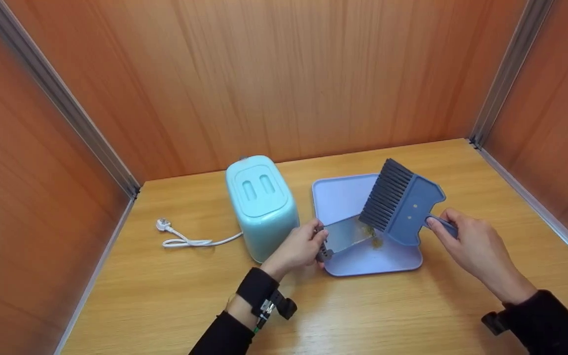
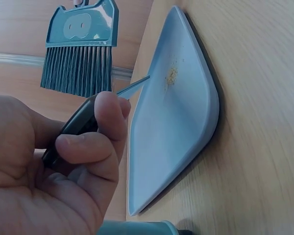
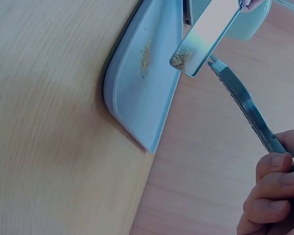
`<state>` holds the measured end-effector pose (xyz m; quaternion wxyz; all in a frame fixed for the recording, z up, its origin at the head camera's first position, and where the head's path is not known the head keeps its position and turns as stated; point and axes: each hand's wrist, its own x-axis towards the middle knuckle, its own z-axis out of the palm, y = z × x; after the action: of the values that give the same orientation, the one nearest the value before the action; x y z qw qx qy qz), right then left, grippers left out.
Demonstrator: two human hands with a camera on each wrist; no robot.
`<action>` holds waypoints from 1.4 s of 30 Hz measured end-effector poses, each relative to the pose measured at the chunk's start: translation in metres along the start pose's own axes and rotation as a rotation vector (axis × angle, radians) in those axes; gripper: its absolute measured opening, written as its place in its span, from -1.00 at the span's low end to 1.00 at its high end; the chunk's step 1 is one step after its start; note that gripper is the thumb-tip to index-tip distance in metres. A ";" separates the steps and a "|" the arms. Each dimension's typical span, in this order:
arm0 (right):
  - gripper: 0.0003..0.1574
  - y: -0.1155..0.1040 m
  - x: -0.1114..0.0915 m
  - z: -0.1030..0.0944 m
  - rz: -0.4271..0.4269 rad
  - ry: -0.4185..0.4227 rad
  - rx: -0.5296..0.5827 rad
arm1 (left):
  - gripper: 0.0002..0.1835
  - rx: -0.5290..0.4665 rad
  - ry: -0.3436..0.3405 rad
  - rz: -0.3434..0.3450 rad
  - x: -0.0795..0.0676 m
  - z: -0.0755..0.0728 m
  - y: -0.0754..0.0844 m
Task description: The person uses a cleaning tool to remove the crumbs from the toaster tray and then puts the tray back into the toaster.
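the toaster [image 1: 269, 227] hems in the left hand [image 1: 301, 246] on its left, a white cord [image 1: 193, 243] lying farther left. the brush [image 1: 405, 204] and metal plate [image 1: 345, 236] obstruct the middle of the lilac tray [image 1: 338, 195]; its far left corner is reachable from above. bare table [image 1: 377, 310] leaves passage on the near side.

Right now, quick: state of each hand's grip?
Left hand: closed, holding the metal tray by its dark end.
Right hand: closed, holding the blue brush by its handle.

A turquoise appliance [image 1: 269, 231] with white cord [image 1: 197, 243] stands on the table [image 1: 156, 301].
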<state>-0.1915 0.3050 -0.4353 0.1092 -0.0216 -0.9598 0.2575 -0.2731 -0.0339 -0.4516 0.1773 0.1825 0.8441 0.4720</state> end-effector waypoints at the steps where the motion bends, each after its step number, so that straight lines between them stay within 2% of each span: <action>1: -0.53 0.000 0.000 0.001 0.001 -0.005 -0.001 | -0.84 -0.008 -0.002 -0.002 0.000 0.000 0.001; 15: -0.63 0.001 -0.001 0.001 -0.035 -0.045 -0.097 | -0.86 0.016 -0.018 0.018 -0.002 0.004 0.004; 19: -0.62 0.005 -0.003 0.001 -0.033 -0.041 -0.117 | -0.86 0.027 -0.016 0.017 -0.003 0.003 0.004; 26: -0.63 0.008 -0.006 0.000 -0.084 0.014 -0.150 | -0.84 0.048 -0.011 0.055 -0.002 0.003 0.002; 30: -0.63 0.007 -0.006 -0.004 -0.077 -0.002 -0.151 | -0.85 0.045 -0.013 0.041 -0.002 0.002 0.001; 36: -0.60 0.005 -0.005 -0.011 -0.056 0.005 -0.111 | -0.86 0.049 -0.017 0.001 -0.002 0.000 0.001; 39: -0.56 0.003 -0.004 -0.012 -0.040 -0.016 -0.033 | -0.86 0.041 -0.026 -0.021 -0.003 -0.001 0.002; 42: -0.53 0.000 -0.002 -0.012 -0.012 -0.072 0.076 | -0.85 0.027 -0.032 -0.021 -0.002 -0.001 0.003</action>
<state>-0.1866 0.3108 -0.4254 0.0768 -0.0027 -0.9528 0.2936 -0.2714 -0.0345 -0.4480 0.1932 0.1832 0.8493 0.4558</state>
